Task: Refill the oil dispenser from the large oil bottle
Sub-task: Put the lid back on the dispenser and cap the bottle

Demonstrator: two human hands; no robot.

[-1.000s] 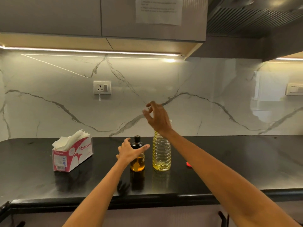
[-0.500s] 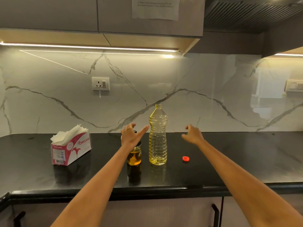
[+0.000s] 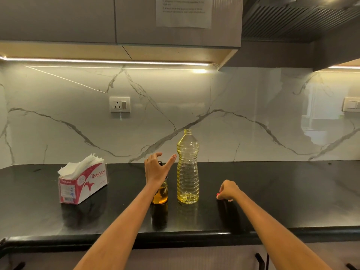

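A large clear plastic oil bottle (image 3: 187, 168) stands uncapped on the black counter, with yellow oil only near its bottom. Just left of it stands the small glass oil dispenser (image 3: 161, 194) with amber oil; its black top is mostly hidden behind my left hand (image 3: 157, 169), which hovers in front of it with fingers spread and holds nothing. Right of the bottle, my right hand (image 3: 228, 190) is down at the counter with its fingers curled over the red bottle cap (image 3: 218, 195), of which only an edge shows.
A red and white tissue box (image 3: 82, 184) with tissues sticking out sits at the left of the black counter (image 3: 282, 191). A marble backsplash with a wall socket (image 3: 119, 104) rises behind. Cabinets hang overhead.
My right hand left the top of the large bottle, swung right and dropped onto the red cap on the counter. My left hand stayed spread by the dispenser.
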